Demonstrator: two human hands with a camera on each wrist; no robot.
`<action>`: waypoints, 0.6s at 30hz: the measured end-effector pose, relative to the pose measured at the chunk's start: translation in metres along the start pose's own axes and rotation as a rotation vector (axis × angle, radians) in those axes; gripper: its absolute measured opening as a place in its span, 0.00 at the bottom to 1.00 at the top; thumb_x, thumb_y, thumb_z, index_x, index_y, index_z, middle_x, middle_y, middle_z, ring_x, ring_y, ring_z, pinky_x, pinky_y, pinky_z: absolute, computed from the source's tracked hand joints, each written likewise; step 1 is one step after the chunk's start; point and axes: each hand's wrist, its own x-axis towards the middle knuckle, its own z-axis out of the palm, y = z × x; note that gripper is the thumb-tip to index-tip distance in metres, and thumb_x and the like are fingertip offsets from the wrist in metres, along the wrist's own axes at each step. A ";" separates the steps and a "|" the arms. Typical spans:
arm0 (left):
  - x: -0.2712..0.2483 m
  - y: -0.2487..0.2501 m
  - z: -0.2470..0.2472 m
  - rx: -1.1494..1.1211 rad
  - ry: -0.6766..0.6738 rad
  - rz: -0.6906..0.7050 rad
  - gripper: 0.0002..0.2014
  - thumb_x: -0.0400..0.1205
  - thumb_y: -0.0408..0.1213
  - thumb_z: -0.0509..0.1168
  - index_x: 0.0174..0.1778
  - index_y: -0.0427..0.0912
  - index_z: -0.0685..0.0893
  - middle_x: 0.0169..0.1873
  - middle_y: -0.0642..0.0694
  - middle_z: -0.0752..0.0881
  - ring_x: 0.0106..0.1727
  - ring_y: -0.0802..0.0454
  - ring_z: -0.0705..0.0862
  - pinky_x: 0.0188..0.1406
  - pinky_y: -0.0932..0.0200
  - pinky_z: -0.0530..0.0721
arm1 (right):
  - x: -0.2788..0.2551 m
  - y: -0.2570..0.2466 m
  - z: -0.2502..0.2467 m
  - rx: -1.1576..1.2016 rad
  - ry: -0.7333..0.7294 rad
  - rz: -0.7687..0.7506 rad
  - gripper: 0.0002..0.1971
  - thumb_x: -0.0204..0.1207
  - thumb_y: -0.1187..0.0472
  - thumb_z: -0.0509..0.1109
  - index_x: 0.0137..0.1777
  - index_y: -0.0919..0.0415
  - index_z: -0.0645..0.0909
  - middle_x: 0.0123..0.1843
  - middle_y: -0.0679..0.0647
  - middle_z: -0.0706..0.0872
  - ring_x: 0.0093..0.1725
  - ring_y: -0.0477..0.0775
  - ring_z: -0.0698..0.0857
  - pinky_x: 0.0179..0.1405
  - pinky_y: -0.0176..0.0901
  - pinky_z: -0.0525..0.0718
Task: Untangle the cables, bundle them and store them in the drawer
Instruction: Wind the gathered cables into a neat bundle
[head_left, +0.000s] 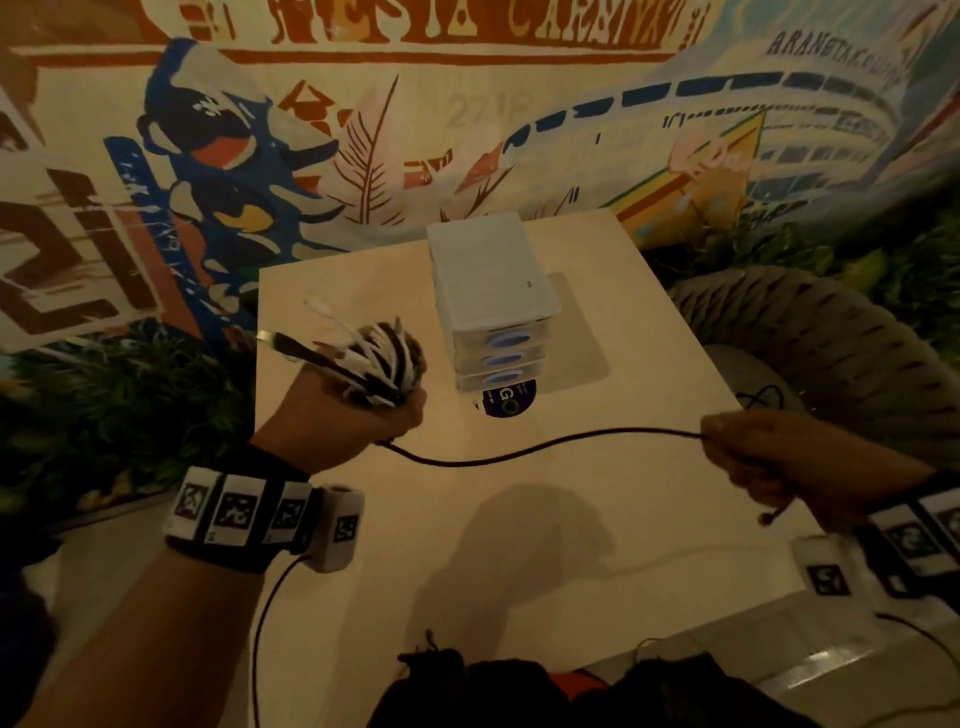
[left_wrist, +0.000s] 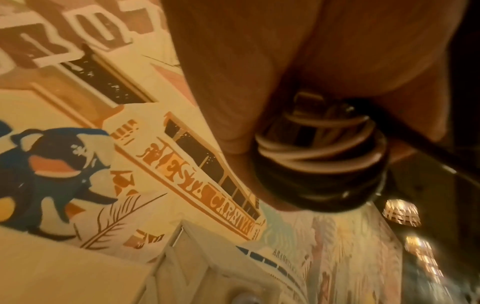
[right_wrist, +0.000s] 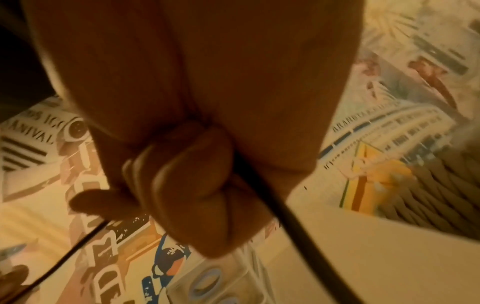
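Observation:
My left hand (head_left: 363, 410) grips a wound bundle of black and white cables (head_left: 379, 358) above the left side of the pale table (head_left: 519, 545); a black plug end (head_left: 283, 342) sticks out to the left. In the left wrist view the coils (left_wrist: 319, 158) sit wrapped in my fist. A loose black cable (head_left: 519, 454) runs from the bundle to my right hand (head_left: 769, 457), which holds it in a fist; its tip (head_left: 768, 517) pokes out below. The right wrist view shows fingers (right_wrist: 192, 185) curled round the black cable (right_wrist: 285, 216). A white drawer unit (head_left: 493, 296) with three shut drawers stands behind.
A dark round sticker (head_left: 506, 402) lies in front of the drawer unit. A woven chair (head_left: 831, 338) stands right of the table, with a thin black wire (head_left: 761, 400) on it. A painted mural wall (head_left: 363, 130) rises behind. Dark cloth (head_left: 519, 691) lies at the table's near edge.

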 end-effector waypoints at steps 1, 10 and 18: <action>0.000 0.005 0.003 0.023 -0.097 0.029 0.07 0.71 0.38 0.71 0.43 0.41 0.85 0.39 0.52 0.86 0.41 0.58 0.85 0.45 0.62 0.85 | -0.002 -0.008 -0.003 -0.089 0.049 -0.037 0.25 0.79 0.36 0.69 0.32 0.58 0.78 0.27 0.59 0.61 0.22 0.51 0.59 0.19 0.38 0.64; -0.015 0.014 0.020 0.079 -0.617 -0.042 0.17 0.78 0.42 0.80 0.32 0.56 0.76 0.36 0.49 0.82 0.41 0.42 0.83 0.45 0.43 0.84 | 0.006 -0.029 0.004 -0.576 0.303 -0.136 0.20 0.82 0.40 0.60 0.36 0.47 0.87 0.22 0.55 0.67 0.23 0.52 0.69 0.27 0.47 0.80; -0.023 0.015 0.042 0.850 -0.686 -0.203 0.16 0.70 0.46 0.78 0.47 0.52 0.80 0.40 0.53 0.84 0.42 0.51 0.83 0.43 0.57 0.79 | 0.020 -0.041 0.014 -0.605 0.246 -0.277 0.21 0.81 0.39 0.62 0.34 0.49 0.86 0.26 0.61 0.71 0.27 0.53 0.72 0.31 0.47 0.78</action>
